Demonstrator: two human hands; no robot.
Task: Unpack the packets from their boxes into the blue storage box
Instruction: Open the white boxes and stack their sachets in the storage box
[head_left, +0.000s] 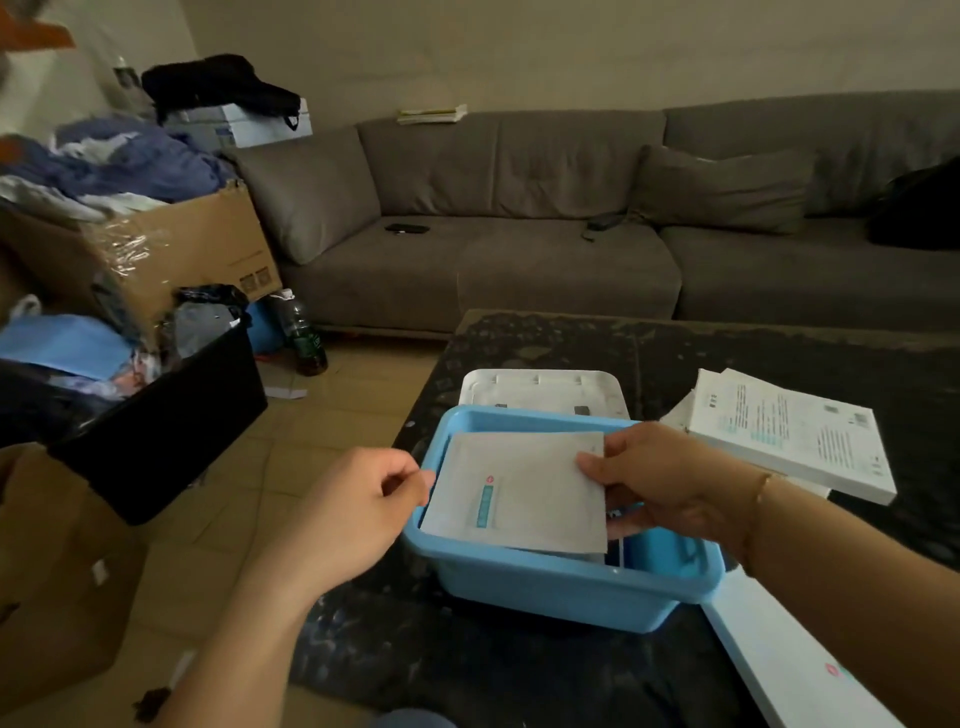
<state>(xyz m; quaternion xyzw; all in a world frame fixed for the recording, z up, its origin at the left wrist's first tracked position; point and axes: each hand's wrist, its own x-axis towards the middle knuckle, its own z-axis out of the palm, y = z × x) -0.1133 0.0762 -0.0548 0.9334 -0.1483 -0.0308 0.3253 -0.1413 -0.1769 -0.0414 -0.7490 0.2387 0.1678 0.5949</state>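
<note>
surface: dark rug (519, 670) | on it: blue storage box (566, 592), white lid (540, 389), white packet boxes (789, 436)

Bare forearms, no sleeves; thin gold bracelet (759, 488) on right wrist.

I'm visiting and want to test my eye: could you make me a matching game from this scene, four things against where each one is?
Things:
1. packet
2. white lid
3. flat white box
4. green bottle

Places:
A. on the floor by the cardboard box
B. on the table right of the blue storage box
C. pinched in the right hand over the storage box
D. behind the storage box

Pairs: 1-C, 2-D, 3-B, 4-A
</note>
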